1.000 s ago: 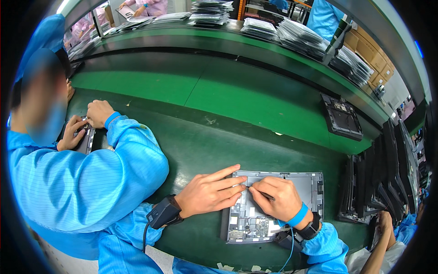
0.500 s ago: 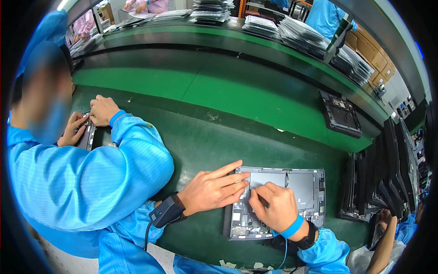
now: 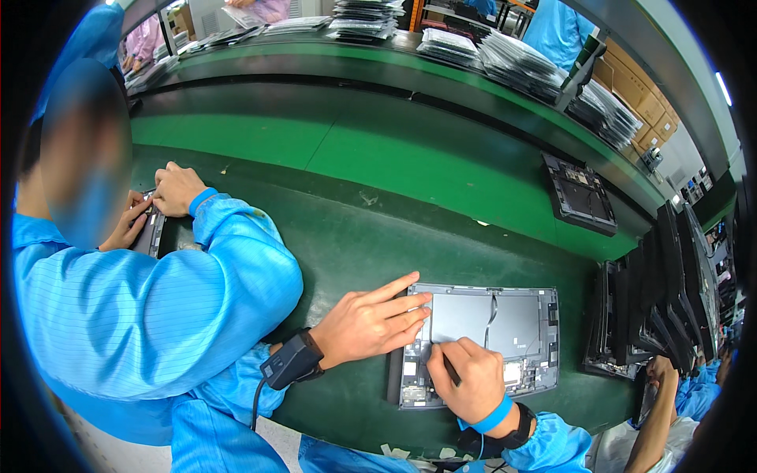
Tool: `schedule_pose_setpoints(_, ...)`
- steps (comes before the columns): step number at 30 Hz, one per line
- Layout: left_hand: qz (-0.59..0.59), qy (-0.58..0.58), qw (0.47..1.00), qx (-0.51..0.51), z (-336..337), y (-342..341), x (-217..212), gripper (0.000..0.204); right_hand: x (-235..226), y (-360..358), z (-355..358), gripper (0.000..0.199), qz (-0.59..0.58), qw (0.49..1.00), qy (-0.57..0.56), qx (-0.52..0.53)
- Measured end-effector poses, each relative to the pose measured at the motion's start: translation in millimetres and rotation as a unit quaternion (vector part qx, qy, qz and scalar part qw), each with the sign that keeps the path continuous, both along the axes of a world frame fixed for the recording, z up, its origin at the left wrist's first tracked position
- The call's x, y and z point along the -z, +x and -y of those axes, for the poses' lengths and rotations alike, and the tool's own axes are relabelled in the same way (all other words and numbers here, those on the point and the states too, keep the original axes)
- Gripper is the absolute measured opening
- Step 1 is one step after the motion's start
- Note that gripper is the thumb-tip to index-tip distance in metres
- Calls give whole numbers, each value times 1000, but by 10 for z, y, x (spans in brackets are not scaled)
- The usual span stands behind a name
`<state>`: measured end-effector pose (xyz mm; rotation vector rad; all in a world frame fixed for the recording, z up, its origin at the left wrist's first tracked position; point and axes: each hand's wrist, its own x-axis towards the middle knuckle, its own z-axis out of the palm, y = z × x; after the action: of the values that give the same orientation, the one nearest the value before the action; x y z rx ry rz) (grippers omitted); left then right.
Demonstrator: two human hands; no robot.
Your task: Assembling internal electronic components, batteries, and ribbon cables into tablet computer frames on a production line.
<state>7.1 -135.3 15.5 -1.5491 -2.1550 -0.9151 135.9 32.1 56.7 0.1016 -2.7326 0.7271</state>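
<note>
On the green bench in front of me lies an opened laptop-like casing (image 3: 550,370), its circuit boards and screw frame exposed. A flat grey battery-like panel (image 3: 465,311) fills its far middle, crossed by a dark ribbon cable (image 3: 492,310). My left hand (image 3: 371,327) is spread, fingertips resting on the casing's left edge, holding nothing. Over the near part of the casing, my right hand (image 3: 471,382) is closed in a pinch around a slim dark tool (image 3: 452,370). Its tip and the spot under the fingers are hidden.
A co-worker's sleeve (image 3: 244,252) reaches in at left, hands on another device (image 3: 150,229). At right stands a stack of black casings (image 3: 654,299), with another person's arm (image 3: 656,410) beside it. Another opened casing (image 3: 579,193) lies on the far ledge.
My right hand has moved nearer to me across the casing, uncovering more of the grey panel and cable. My left hand stays on the left edge.
</note>
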Motion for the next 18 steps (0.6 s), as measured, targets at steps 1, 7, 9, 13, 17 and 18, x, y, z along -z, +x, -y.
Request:
schedule_pose_setpoints(1, -3, 6, 1000, 2, 1, -1, 1, 18, -4, 43, 21, 12, 0, 1000, 1, 0)
schedule_pose_setpoints(7, 3, 9, 1000, 7, 7, 7, 2, 21, -74, 184, 8, 5, -55, 994, -88, 22)
schedule_pose_setpoints(9, 16, 8, 1000, 10, 9, 21, 7, 23, -128, 98, -90, 6, -80, 992, -87, 40)
schedule_pose_setpoints(13, 74, -22, 997, 12, 37, 150, -30, 27, -140, -123, -192, 9, -50, 997, -54, 30)
schedule_pose_setpoints(17, 89, -78, 993, 17, 60, 148, -35, 28, -59, -205, -254, 13, 10, 1000, -22, -10)
schedule_pose_setpoints(18, 89, -79, 992, 33, 60, 129, -29, 27, -80, -186, -236, 15, 24, 999, -40, -12)
